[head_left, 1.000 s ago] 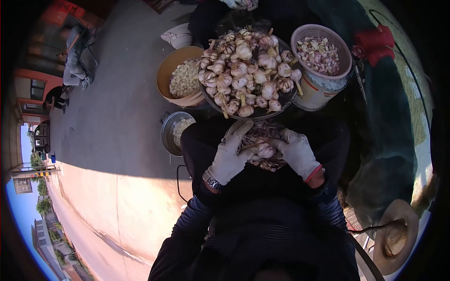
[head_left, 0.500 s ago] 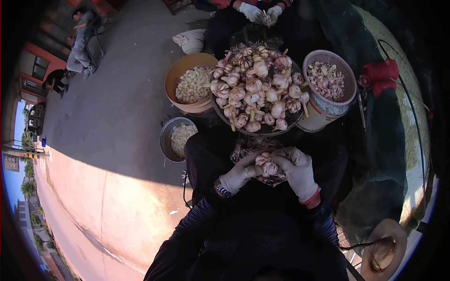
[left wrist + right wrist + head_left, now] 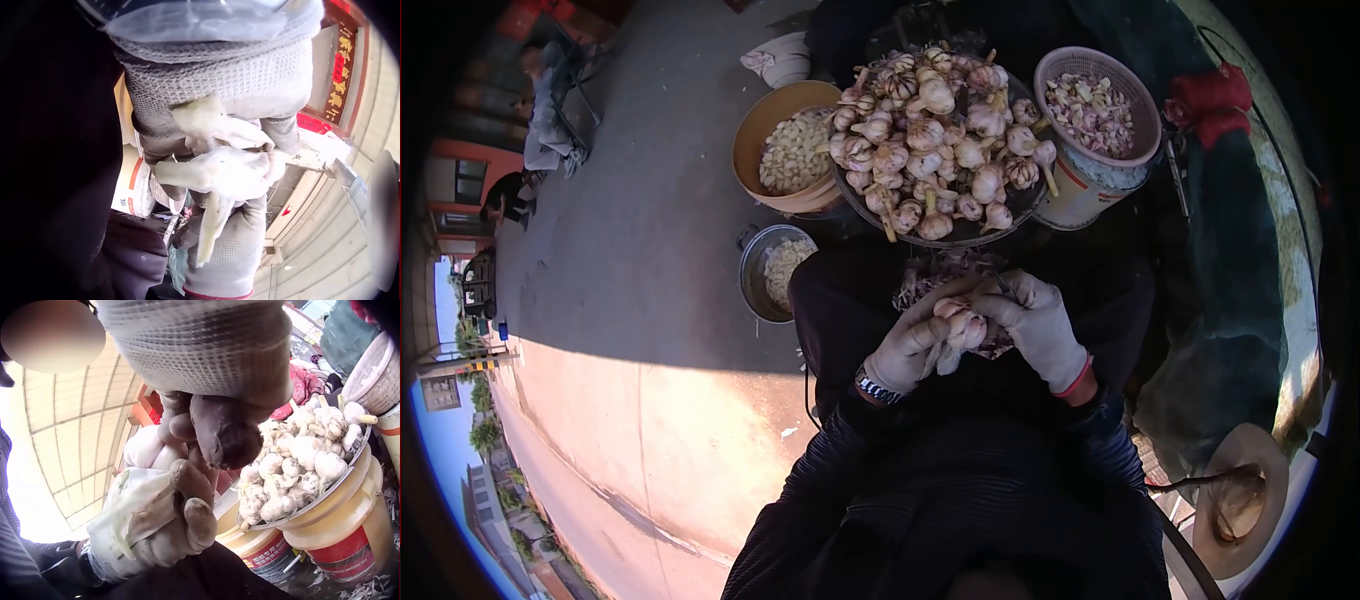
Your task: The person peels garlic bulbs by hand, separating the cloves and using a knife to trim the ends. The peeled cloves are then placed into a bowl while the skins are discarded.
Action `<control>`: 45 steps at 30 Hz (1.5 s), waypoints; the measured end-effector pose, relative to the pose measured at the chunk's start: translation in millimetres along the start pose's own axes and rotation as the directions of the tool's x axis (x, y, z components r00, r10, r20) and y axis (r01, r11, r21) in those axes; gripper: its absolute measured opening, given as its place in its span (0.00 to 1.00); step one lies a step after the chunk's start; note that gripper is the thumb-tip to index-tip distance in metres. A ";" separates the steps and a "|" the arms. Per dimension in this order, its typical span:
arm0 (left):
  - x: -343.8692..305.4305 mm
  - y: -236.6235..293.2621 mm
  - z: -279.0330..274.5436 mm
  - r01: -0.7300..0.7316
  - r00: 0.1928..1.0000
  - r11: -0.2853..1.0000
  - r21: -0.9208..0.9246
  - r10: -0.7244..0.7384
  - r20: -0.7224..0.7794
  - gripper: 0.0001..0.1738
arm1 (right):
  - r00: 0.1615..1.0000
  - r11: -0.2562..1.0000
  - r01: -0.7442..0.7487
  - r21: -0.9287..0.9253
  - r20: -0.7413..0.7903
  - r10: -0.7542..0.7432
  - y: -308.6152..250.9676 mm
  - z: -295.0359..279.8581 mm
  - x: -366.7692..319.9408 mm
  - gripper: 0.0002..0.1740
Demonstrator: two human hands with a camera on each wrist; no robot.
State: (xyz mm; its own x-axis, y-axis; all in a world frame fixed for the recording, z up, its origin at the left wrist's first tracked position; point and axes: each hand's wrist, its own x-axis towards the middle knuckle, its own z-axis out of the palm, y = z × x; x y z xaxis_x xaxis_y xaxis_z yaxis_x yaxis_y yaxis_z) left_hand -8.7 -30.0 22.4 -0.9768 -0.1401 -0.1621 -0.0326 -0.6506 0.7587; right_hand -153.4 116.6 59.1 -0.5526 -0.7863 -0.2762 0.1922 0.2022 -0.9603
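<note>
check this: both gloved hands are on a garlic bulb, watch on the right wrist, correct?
No: the watch is on the left wrist, as the head view shows. The left hand and right hand, both gloved, are on the garlic bulb.

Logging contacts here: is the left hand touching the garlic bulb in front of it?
Touching. The head view shows it: the left hand holds the garlic bulb, thumb against its side.
</note>
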 end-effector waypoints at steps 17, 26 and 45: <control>-0.2 15.5 -20.6 -0.056 0.998 0.982 0.180 0.048 0.052 0.46 | 0.982 0.979 -0.180 0.101 -0.048 0.185 -7.0 -4.5 -18.4 0.17; -6.5 22.4 -15.3 -0.035 0.998 0.985 0.170 0.042 -0.038 0.44 | 0.964 0.976 -0.118 -0.181 0.216 0.157 -0.1 0.4 -31.6 0.15; -1.2 19.0 -13.9 0.004 1.000 0.978 0.209 -0.006 0.011 0.50 | 0.892 0.921 -0.385 -0.065 0.228 0.390 -12.3 -6.4 -22.0 0.18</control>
State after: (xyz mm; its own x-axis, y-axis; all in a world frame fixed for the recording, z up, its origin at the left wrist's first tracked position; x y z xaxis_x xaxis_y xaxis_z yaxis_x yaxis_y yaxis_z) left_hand -5.2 -52.6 28.3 -0.9788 -0.1280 -0.1601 -0.0799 -0.4809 0.8731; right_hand -148.8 135.2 76.7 -0.2334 -0.7560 -0.6116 0.3368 0.5271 -0.7802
